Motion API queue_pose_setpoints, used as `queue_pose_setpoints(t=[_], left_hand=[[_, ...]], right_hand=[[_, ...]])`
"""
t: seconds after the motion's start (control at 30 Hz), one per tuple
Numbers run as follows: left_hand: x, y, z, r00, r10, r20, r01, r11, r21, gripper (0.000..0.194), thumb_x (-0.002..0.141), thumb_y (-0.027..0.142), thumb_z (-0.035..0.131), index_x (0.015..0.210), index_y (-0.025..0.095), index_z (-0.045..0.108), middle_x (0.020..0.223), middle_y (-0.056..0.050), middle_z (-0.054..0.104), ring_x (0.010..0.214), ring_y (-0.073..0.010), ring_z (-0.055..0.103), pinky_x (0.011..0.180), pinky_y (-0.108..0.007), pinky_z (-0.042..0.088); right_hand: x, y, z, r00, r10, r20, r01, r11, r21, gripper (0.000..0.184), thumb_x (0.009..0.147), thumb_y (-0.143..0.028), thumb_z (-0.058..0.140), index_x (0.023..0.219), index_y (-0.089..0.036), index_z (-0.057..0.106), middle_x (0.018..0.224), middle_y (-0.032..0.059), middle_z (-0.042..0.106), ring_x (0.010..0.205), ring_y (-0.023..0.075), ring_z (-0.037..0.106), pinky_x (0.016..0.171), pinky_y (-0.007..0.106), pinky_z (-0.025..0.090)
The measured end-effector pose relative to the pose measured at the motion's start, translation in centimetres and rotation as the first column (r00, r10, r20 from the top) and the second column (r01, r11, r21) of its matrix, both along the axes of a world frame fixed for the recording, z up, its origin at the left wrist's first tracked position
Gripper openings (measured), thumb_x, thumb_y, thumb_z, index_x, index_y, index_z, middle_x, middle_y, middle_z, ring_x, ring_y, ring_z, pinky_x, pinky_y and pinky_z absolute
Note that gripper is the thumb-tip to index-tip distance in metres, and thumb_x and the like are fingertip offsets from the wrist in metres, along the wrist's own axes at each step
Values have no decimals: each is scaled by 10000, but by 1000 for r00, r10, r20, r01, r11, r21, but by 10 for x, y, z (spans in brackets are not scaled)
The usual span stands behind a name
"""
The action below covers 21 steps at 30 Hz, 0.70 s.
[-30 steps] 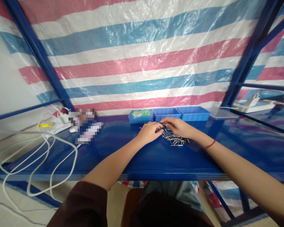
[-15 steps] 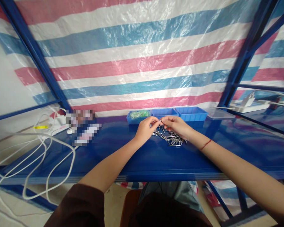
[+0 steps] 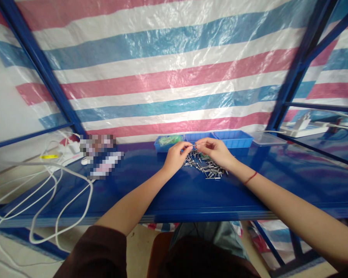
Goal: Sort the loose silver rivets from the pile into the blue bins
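Note:
A pile of small metal pins [image 3: 206,166] lies on the blue table [image 3: 174,193] in front of three blue bins. My left hand [image 3: 175,155] and my right hand [image 3: 216,150] are raised just above the pile, fingertips pinched and nearly meeting. Between them they hold a thin metal pin [image 3: 194,145]. A red string circles my right wrist [image 3: 250,178].
Three blue bins stand at the back: the left bin [image 3: 169,141] holds green pieces, the middle bin [image 3: 200,136] and the right bin [image 3: 234,139] follow. A clear tray [image 3: 268,139] sits further right. White cables [image 3: 46,193] hang off the table's left end. A striped tarp hangs behind.
Both hands have lifted off the pile of pins and come together in a pinch above it, holding one pin between them.

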<state>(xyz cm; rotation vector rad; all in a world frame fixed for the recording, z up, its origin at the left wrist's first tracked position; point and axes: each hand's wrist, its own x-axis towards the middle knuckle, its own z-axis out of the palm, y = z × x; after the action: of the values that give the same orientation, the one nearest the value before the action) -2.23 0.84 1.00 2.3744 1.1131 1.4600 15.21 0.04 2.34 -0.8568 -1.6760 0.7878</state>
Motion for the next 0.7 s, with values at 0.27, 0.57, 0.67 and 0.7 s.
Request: queue_pose_setpoints(t=[0.27, 0.57, 0.67, 0.7], left_hand=[[-3, 5, -2, 980, -109, -164, 110, 994, 0, 223, 910, 288, 432, 937, 180, 626, 907, -40, 652, 863, -143, 600, 807, -266, 468], [-4, 1, -2, 963, -34, -266, 35, 999, -2, 302, 928, 345, 387, 1101, 190, 579, 993, -58, 636, 931, -165, 590, 893, -305, 450], [-3, -1, -4, 947, -48, -317, 47, 999, -12, 286, 921, 336, 404, 1056, 189, 609, 951, -51, 643, 917, -168, 588, 886, -310, 449], [-3, 0, -5, 944, -54, -324, 50, 999, -20, 280, 917, 331, 412, 1047, 187, 614, 946, -51, 645, 911, -167, 590, 882, -311, 451]], right_hand=[[3, -14, 9, 911, -176, 372, 22, 923, 384, 251, 840, -393, 520, 854, -168, 631, 747, 41, 652, 649, 136, 561, 610, 272, 436], [26, 53, 19, 674, -586, 449, 278, 765, 581, 226, 849, -292, 464, 903, -162, 641, 837, 112, 676, 772, 222, 595, 714, 354, 428], [31, 70, 16, 515, -632, 580, 273, 762, 587, 227, 803, -233, 504, 950, -160, 661, 928, 145, 676, 866, 276, 585, 785, 429, 401], [32, 71, 16, 483, -640, 598, 289, 761, 581, 247, 782, -210, 517, 975, -164, 663, 962, 151, 673, 884, 283, 581, 790, 437, 399]])
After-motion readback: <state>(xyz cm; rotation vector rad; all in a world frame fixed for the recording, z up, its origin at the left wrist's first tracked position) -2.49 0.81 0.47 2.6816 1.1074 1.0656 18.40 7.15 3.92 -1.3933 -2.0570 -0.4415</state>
